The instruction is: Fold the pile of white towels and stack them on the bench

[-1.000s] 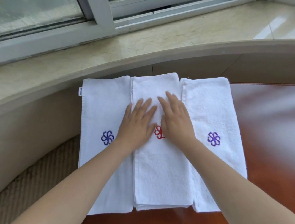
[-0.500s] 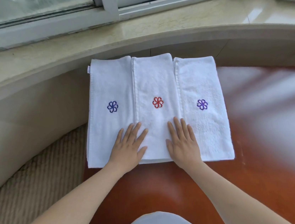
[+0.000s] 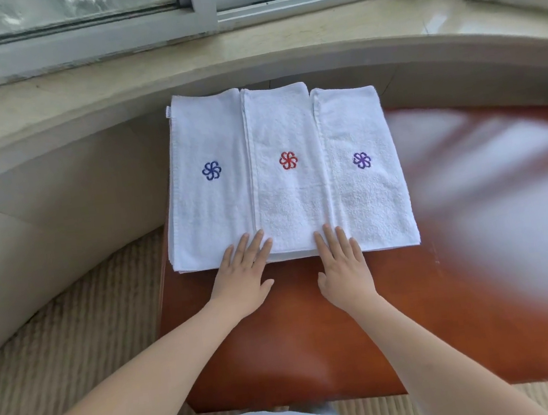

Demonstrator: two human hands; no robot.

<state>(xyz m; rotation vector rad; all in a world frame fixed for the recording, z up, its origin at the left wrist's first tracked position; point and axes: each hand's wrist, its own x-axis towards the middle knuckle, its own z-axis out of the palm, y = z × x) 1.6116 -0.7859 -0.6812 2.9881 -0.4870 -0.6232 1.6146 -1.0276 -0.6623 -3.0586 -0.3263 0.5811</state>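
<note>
Three folded towels [image 3: 288,178] are laid side by side on the tabletop [image 3: 315,333]. Their near edge is touched by flat, open fingers [image 3: 253,244] of both hands.

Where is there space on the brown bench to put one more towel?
Free: the bare bench to the right of the purple-flower towel, and the near strip before the towels. Crowded: the far left, where the blue-flower towel, red-flower towel and both hands sit.

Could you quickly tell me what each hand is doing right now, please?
Left hand: open, fingers flat on the towels' near edge.
Right hand: open, fingers flat on the same edge, holding nothing.
</note>
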